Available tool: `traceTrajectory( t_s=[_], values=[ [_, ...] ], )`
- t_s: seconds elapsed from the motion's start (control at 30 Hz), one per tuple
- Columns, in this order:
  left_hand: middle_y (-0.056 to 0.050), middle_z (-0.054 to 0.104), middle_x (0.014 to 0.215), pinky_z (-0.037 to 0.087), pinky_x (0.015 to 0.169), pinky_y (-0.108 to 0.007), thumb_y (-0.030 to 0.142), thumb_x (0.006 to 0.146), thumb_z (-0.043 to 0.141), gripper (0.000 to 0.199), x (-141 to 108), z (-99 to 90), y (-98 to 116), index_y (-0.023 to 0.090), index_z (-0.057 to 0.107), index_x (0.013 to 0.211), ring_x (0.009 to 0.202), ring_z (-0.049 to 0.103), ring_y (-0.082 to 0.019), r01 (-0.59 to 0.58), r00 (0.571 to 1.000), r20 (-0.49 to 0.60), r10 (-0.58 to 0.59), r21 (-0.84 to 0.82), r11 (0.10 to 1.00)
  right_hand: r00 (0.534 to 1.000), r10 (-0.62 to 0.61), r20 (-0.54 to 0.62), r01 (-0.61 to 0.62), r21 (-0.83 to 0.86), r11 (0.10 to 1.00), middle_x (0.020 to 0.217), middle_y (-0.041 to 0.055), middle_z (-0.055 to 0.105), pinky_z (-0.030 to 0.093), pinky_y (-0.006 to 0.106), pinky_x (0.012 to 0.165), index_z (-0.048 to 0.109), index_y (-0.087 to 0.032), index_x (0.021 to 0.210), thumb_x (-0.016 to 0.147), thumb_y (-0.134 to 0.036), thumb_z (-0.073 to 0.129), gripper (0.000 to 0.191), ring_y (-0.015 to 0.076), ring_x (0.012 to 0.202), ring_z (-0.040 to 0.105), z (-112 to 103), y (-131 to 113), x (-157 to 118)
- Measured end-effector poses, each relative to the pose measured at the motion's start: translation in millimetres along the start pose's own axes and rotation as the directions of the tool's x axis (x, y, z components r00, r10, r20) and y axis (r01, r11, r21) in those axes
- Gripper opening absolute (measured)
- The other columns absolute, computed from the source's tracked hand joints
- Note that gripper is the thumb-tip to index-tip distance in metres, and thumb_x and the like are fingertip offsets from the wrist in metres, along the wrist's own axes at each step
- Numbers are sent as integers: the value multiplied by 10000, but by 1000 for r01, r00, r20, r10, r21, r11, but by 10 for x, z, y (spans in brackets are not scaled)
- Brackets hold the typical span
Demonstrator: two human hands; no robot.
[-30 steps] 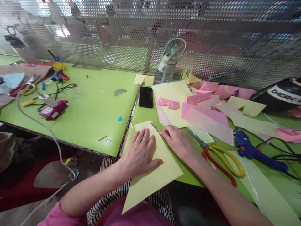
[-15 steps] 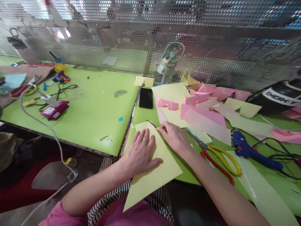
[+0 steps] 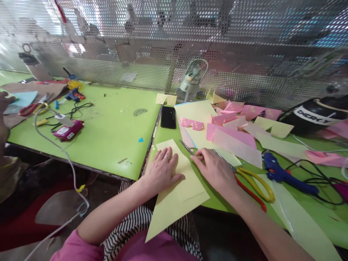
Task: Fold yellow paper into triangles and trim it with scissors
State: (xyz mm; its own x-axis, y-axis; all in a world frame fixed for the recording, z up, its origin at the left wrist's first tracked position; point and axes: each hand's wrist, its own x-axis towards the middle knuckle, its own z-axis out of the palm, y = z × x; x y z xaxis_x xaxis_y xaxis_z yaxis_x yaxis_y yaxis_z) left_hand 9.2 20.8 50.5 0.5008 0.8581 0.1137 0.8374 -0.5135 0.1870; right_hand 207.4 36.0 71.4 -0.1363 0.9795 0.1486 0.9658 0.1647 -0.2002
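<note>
**Yellow paper (image 3: 172, 217) under the left hand (image 3: 162, 168), thin blade (image 3: 185, 146) beside its right edge**

The paper lies flat on the green surface (image 3: 116, 123), its near end reaching past the edge and over the striped cloth (image 3: 146, 214) on the person's lap. Its long axis runs roughly away from the body, and its right edge slants from far left to near right. The left hand is the nearer of the two: it rests palm down on the paper, fingers extended, grasping nothing. The right hand (image 3: 213, 168), just to the right of that edge, pinches the blade between thumb and fingers. The blade points away and to the left, slanting in much the same sense as the edge; whether they touch cannot be told.

Scissors (image 3: 250, 193) lie beside the right forearm, with a blue glue gun (image 3: 281, 173) farther right. A black phone (image 3: 168, 117) lies beyond the left hand, near a capped bottle (image 3: 189, 85). Pink paper pieces (image 3: 232, 136) are spread beyond the right hand. At the far left, another person's hand (image 3: 5, 102) shows partly.
</note>
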Motion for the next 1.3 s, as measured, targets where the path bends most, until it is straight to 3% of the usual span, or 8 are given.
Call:
traceTrajectory(
  t_s=[0.17, 0.3, 0.4, 0.63, 0.8, 0.97, 1.13, 1.3],
  values=[
    [-227, 339, 1530, 297, 1143, -490, 464, 959, 461, 622, 72, -61, -112, 94, 353, 1447, 1422, 316, -349, 77, 995, -63, -75, 36, 996, 996, -14, 86, 7, 83, 997, 881, 62, 709, 460, 329, 603, 571, -206, 1038, 768, -531, 661, 431, 258, 809, 676, -14, -67, -289],
    [-216, 376, 1514, 348, 1116, -492, 441, 949, 493, 603, -31, -128, -130, 107, 370, 1436, 1414, 335, -343, 60, 996, -73, -58, 26, 998, 982, 41, 184, -74, 174, 982, 808, 12, 705, 430, 293, 549, 583, -221, 1006, 806, -414, 638, 282, 203, 699, 670, -15, -81, -234],
    [-211, 386, 1509, 355, 1111, -508, 482, 945, 481, 622, -255, -169, -73, 120, 368, 1438, 1417, 333, -335, 21, 997, -71, -21, 1, 1000, 984, 25, 179, -63, 209, 976, 803, 9, 704, 441, 295, 568, 587, -225, 962, 833, -379, 596, 201, 202, 719, 668, -24, -53, -137],
    [-132, 257, 1587, 283, 1159, -530, 762, 793, 486, 923, -908, -43, 209, 239, 249, 1516, 1458, 225, -351, -201, 973, 90, 212, -115, 973, 999, -30, 34, 27, 98, 995, 877, 67, 693, 454, 342, 627, 590, -201, 1039, 767, -489, 650, 401, 250, 785, 659, 63, -157, -101],
    [-126, 162, 1613, 234, 1187, -509, 587, 814, 632, 930, -1007, 120, 242, 242, 165, 1540, 1480, 131, -340, -201, 971, 115, 209, -78, 976, 988, -2, 157, -42, 275, 961, 779, 3, 687, 415, 299, 543, 591, -222, 999, 776, -343, 631, 257, 186, 633, 637, 60, -208, -58],
    [-115, 164, 1614, 242, 1187, -496, 491, 870, 603, 847, -1010, 130, 216, 259, 143, 1542, 1481, 126, -323, -201, 972, 113, 208, -69, 977, 988, -6, 155, -45, 323, 945, 753, -7, 682, 440, 284, 560, 594, -233, 963, 832, -298, 552, 152, 166, 635, 634, -7, -205, -15],
    [-123, 213, 1602, 263, 1189, -450, 482, 888, 590, 771, -990, 87, 205, 242, 218, 1519, 1477, 163, -294, -203, 972, 114, 208, -53, 978, 995, 75, 60, -94, 444, 891, 782, 12, 672, 468, 294, 604, 618, -223, 1012, 828, -399, 576, 258, 175, 670, 627, -202, 28, 190],
    [-119, 266, 1586, 300, 1180, -433, 553, 843, 624, 797, -966, 56, 190, 238, 283, 1490, 1468, 205, -288, -192, 976, 95, 198, -64, 979, 950, 306, -66, -271, 314, 910, 882, 55, 693, 469, 311, 661, 627, -187, 1034, 768, -327, 639, 301, 205, 775, 641, -381, 567, 586]
  ],
)
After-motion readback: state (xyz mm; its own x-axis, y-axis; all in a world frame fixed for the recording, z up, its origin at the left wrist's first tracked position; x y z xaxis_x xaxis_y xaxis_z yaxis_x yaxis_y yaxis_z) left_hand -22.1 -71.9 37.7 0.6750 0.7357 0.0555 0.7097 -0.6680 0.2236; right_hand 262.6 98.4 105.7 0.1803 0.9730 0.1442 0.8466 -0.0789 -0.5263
